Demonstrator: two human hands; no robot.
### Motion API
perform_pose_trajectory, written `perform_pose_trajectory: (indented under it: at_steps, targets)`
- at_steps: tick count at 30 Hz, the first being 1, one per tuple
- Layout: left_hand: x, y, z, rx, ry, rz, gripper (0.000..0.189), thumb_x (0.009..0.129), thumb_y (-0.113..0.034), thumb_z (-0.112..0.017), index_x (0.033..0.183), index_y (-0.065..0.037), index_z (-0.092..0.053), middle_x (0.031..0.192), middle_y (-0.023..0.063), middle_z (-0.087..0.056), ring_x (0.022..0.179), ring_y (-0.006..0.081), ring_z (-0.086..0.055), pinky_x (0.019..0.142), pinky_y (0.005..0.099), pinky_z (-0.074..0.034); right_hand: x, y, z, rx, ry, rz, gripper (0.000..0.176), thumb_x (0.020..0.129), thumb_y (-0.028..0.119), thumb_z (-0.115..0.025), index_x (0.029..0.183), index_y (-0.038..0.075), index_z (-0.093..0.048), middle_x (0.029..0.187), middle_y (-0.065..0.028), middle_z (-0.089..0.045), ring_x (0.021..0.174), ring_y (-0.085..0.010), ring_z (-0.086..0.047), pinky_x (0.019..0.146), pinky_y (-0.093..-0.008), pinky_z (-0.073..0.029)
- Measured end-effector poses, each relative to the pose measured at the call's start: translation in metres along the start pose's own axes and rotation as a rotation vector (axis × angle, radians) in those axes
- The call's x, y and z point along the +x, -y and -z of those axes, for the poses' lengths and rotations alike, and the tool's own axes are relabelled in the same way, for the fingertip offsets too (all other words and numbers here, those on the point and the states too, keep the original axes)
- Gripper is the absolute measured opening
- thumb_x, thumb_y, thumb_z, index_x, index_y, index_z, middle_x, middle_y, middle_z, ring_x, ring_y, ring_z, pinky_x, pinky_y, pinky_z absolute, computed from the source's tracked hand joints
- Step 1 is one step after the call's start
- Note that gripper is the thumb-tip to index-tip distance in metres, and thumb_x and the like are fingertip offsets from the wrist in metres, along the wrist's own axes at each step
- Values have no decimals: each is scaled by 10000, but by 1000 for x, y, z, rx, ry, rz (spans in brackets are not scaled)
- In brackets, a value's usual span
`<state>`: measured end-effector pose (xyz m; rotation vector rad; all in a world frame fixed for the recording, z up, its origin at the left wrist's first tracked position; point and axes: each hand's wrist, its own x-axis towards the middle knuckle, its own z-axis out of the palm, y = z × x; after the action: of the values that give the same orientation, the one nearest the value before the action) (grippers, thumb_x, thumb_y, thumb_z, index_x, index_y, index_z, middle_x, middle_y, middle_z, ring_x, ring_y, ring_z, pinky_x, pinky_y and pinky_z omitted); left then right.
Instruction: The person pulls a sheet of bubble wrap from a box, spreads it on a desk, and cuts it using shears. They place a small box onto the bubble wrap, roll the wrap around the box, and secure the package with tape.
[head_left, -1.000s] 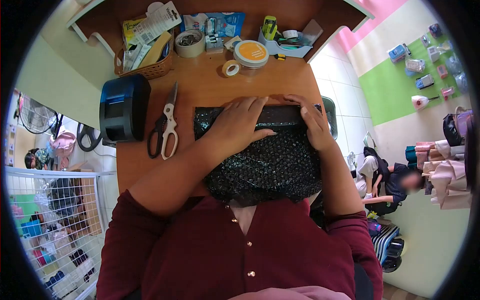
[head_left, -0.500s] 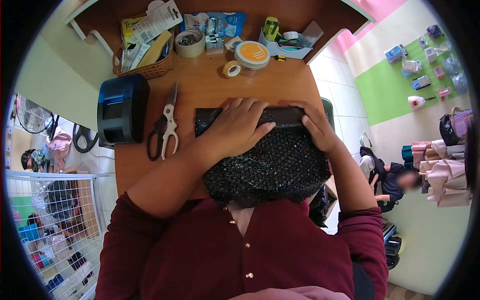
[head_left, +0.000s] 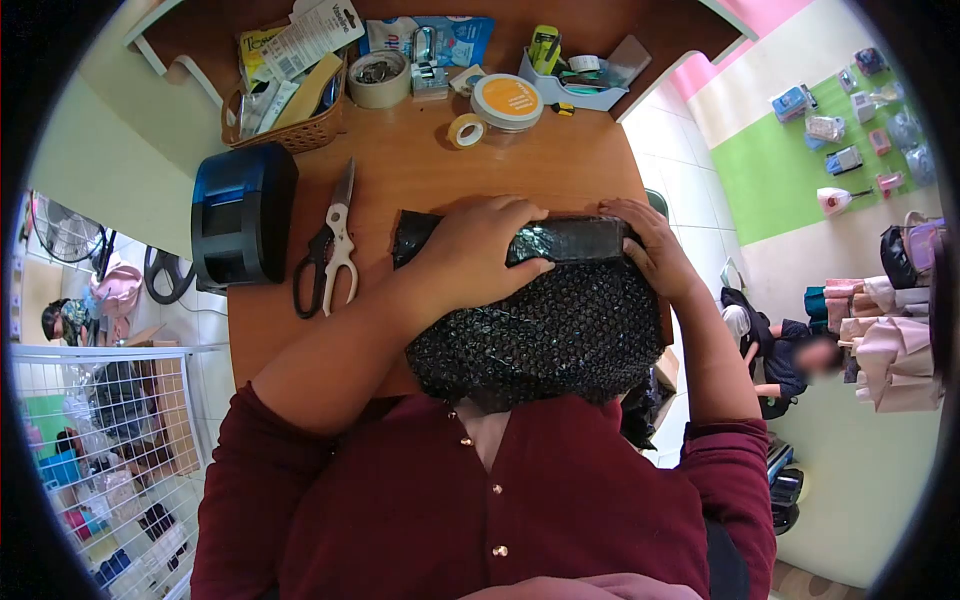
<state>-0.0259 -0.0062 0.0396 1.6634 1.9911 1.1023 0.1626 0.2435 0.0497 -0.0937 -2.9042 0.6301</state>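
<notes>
A sheet of black bubble wrap (head_left: 540,335) lies spread on the desk and runs up to my body. Along its far edge is a box-like bundle (head_left: 570,241) wrapped in the same shiny black film; its contents are hidden. My left hand (head_left: 487,250) grips the bundle's left part, thumb on the near side and fingers over the far side. At the right end, my right hand (head_left: 655,250) holds it the same way, fingers curled over the corner. Left of the wrap lie scissors (head_left: 338,235) with one black and one white handle.
A black and blue label printer (head_left: 243,220) stands at the desk's left. At the back are a woven basket (head_left: 310,133) of packets, tape rolls (head_left: 466,131), an orange-lidded tub (head_left: 507,100) and a stationery tray (head_left: 580,95). Another person (head_left: 785,360) sits to the right.
The bundle at the far edge has tipped, so more of its shiny face shows. My left fingers have curled farther over it, and my right hand has moved slightly right.
</notes>
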Motion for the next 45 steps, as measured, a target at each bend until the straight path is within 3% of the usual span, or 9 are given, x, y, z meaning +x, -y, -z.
perform_pose_trajectory:
  at_steps: [2,8,15,18,21,24,32,36,45]
  targets:
    - [-3,-5,-3,14,-10,-17,488,844,-297,-764,1242,-78,-589,1267,140,-611,1169,345,-595,985,440,-476,-4,3,1,-13,-46,-12,440,835,48,-638,1271,73,-593,1311,-152,-612,1296,-352,-519,1111,-452,-360]
    - [-8,-12,-8,47,-35,-118,511,785,-213,-800,1233,-82,-591,1308,123,-574,1192,343,-568,1006,449,-465,-18,17,5,-100,-174,-142,464,742,-18,-690,1191,73,-614,1150,-119,-668,1160,-338,-598,1042,-439,-410]
    - [-7,-11,-15,273,-143,-147,571,819,-205,-754,1315,-30,-531,1280,188,-565,1196,370,-541,1034,479,-429,-17,16,7,-185,-286,-148,348,740,-49,-696,1074,41,-670,1023,-114,-685,1008,-320,-656,918,-404,-487]
    - [-6,-8,-12,262,-149,-137,590,842,-250,-730,1342,-18,-516,1247,193,-589,1183,376,-550,1032,480,-427,-30,-10,11,3,-366,-177,243,754,-102,-680,978,-6,-683,920,-136,-686,821,-260,-671,757,-310,-525]
    - [-5,-6,-15,272,-151,-130,590,854,-285,-717,1345,-23,-519,1226,199,-605,1163,376,-564,1026,479,-430,-54,-53,9,546,-346,-554,208,884,6,-689,1089,36,-667,936,-40,-673,863,-124,-626,772,-271,-496]
    - [-4,-5,-12,246,-119,-113,586,856,-285,-717,1343,-23,-523,1238,198,-602,1156,377,-570,1024,479,-431,-65,-49,12,883,-412,-629,343,883,102,-736,1202,54,-617,1058,-34,-648,945,-99,-588,809,-250,-473]
    - [-3,-1,-12,245,-124,-127,581,861,-295,-714,1344,-32,-526,1233,189,-611,1154,374,-573,1017,476,-432,-55,-21,-5,910,-280,-501,636,740,132,-863,1295,40,-566,1229,-72,-602,1059,-136,-566,910,-290,-479]
    - [-3,0,-12,247,-130,-135,584,859,-296,-716,1349,-39,-526,1234,187,-612,1157,374,-572,1018,475,-431,-54,-28,-15,853,-396,-484,608,754,121,-849,1291,42,-575,1215,-65,-613,1049,-129,-572,893,-294,-490]
    - [-4,-2,-11,256,-117,-125,612,842,-293,-732,1362,-50,-520,1253,183,-602,1169,373,-562,1034,479,-421,-57,-34,-9,902,-227,-574,485,836,79,-760,1287,6,-600,1123,-35,-665,1055,-154,-597,967,-321,-470]
